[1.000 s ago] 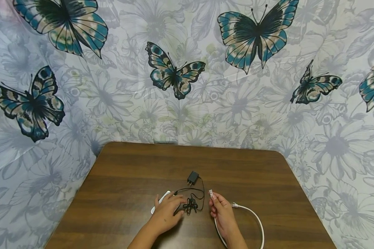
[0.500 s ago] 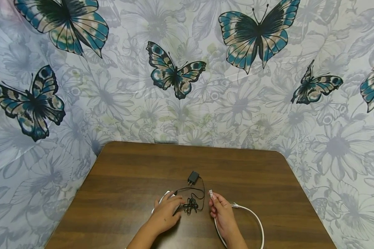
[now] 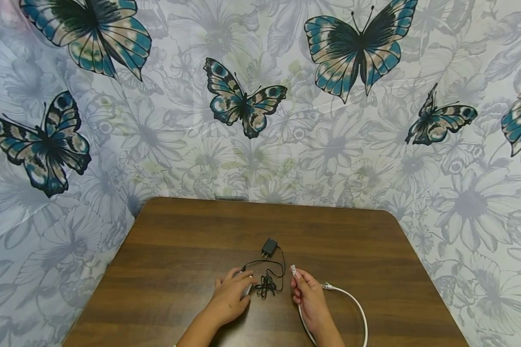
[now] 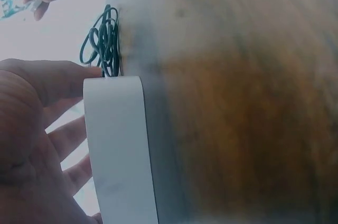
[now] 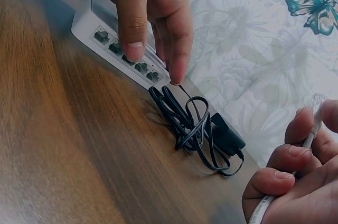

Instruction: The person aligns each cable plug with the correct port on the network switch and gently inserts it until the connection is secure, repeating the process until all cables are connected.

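A white network switch [image 5: 84, 29], with a row of several ports along one side, is on the table under my left hand [image 3: 229, 298]. My left hand grips it, the thumb [image 5: 134, 49] over the port side and the other fingers across the top; in the head view the hand hides most of it. My right hand [image 3: 311, 300] pinches a white Ethernet cable just behind its clear plug [image 3: 293, 271], which points up and away. The cable [image 3: 359, 307] loops round to the right, its other plug [image 3: 327, 286] beside the right hand. Plug and ports are apart.
A black power adapter [image 3: 269, 247] lies beyond the hands, prongs toward me. Its thin lead [image 3: 266, 285] is bundled between the hands and runs to the switch. The brown wooden table [image 3: 191, 231] ends at a curtain [image 3: 260, 164] printed with butterflies.
The switch has shifted under my left hand, so its white edge left of the fingers is now hidden. The left hand has drawn slightly left; the right hand stays nearly still with the plug.
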The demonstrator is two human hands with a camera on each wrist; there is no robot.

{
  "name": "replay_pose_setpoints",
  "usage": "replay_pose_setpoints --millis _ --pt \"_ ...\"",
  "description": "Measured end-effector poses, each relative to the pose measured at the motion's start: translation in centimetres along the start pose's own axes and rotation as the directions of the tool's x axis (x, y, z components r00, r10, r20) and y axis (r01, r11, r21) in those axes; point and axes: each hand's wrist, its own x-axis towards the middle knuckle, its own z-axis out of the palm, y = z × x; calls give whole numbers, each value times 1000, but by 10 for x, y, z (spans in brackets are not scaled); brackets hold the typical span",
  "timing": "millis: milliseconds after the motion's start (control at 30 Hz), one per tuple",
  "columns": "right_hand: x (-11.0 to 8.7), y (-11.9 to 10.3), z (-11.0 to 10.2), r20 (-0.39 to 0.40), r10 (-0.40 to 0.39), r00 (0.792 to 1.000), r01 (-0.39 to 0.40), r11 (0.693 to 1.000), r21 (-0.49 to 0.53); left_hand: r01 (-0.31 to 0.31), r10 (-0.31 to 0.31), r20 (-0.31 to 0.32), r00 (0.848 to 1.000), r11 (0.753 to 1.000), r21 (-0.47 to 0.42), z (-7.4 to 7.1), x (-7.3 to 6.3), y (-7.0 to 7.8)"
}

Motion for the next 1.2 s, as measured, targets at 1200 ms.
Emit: replay_pose_setpoints --millis 1200 --pt "-1 3 -2 -16 28 999 -28 999 -26 48 -49 34 998 999 17 5 2 0"
